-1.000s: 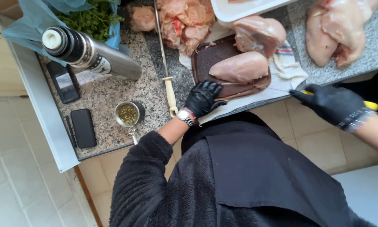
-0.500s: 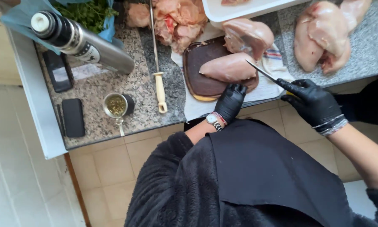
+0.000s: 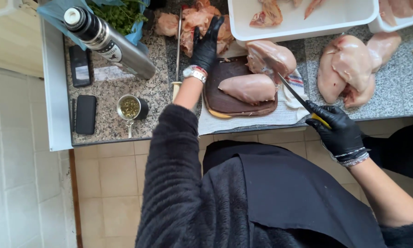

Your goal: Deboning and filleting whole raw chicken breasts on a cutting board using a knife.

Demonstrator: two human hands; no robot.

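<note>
My left hand point(image 3: 206, 45), in a black glove with a wristwatch, stretches out flat with fingers apart over a heap of raw chicken scraps point(image 3: 195, 23) at the back of the counter. My right hand point(image 3: 338, 128), also gloved, grips a yellow-handled knife point(image 3: 294, 94) whose blade points up-left at a raw chicken piece point(image 3: 270, 56). A smooth chicken breast point(image 3: 247, 87) lies on a dark brown cutting board point(image 3: 221, 102), which sits on a white cloth point(image 3: 247, 123).
A white tray point(image 3: 303, 20) with meat pieces stands behind the board; more chicken breasts point(image 3: 348, 69) lie right on the granite counter point(image 3: 394, 92). Left are a sharpening steel point(image 3: 178, 50), steel thermos point(image 3: 110, 41), cup of herbs point(image 3: 130, 108), two phones point(image 3: 85, 114) and bagged greens point(image 3: 119, 14).
My left hand left the board's near edge and reached forward onto the scrap heap. My right hand with the knife shifted slightly; the view moved back.
</note>
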